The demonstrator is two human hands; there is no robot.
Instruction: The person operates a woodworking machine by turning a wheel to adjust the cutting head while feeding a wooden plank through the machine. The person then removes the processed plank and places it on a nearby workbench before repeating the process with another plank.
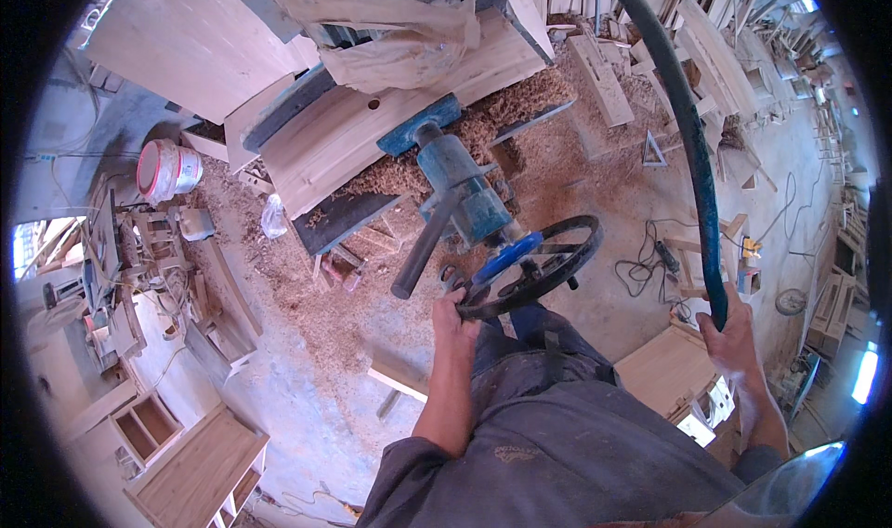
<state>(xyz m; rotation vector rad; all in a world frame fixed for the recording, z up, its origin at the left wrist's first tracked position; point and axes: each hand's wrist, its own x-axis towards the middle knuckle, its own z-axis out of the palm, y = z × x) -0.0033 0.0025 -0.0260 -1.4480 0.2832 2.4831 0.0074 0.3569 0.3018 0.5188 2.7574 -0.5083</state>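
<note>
My left hand (pixel 453 320) is closed round the near left side of a black handwheel (pixel 595 240). A smaller blue wheel (pixel 507 257) sits on the same shaft, behind it. The shaft runs into a blue cast-metal clamp body (pixel 469 191) with a dark lever bar (pixel 425 249) on its side. At its far end a blue clamp pad (pixel 418 125) is at the face of a pale wooden board (pixel 321 151) with a round hole. On the right, my right hand (pixel 729 337) grips the lower end of a long curved dark-green lever (pixel 688 128), thumb showing against it.
Wood shavings (pixel 530 96) cover the machine bed and spill onto the floor. A white-and-red bucket (pixel 169 170) stands at left. Planks (pixel 599 77) and a triangular frame (pixel 654 149) lie at far right. Cables and a power tool (pixel 666 256) lie near wooden cabinets (pixel 664 365).
</note>
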